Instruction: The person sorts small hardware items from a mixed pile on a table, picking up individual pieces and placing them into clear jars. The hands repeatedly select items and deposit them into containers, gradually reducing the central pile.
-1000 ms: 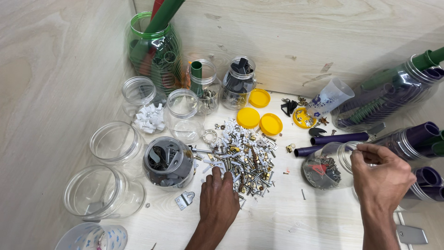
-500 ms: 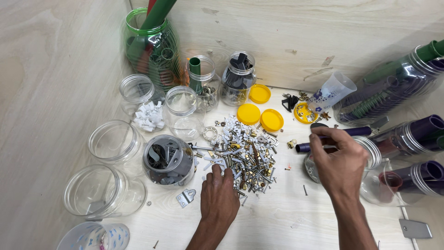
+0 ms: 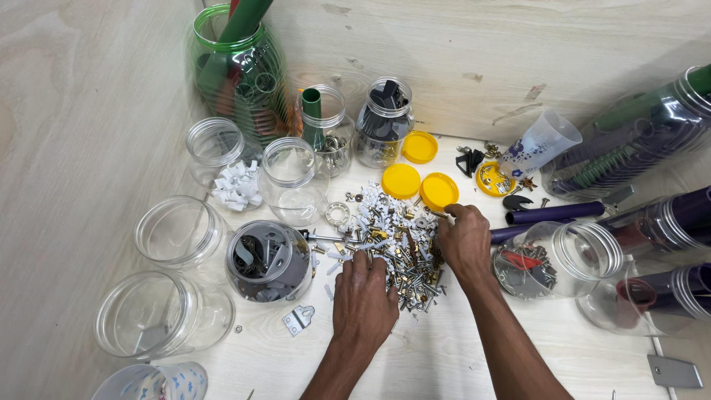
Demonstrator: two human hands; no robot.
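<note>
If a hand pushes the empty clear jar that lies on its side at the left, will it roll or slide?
The jar would probably roll: it lies on its round side. It looks like thin, empty plastic, so likely light. The neighbouring jar touches it and may stop the roll to the right.

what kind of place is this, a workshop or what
Probably a small-parts sorting bench, perhaps in a workshop. Both hands, left hand and right hand, are in a mixed pile of screws and plugs on a pale wooden table, ringed by clear plastic jars and loose yellow lids.
</note>
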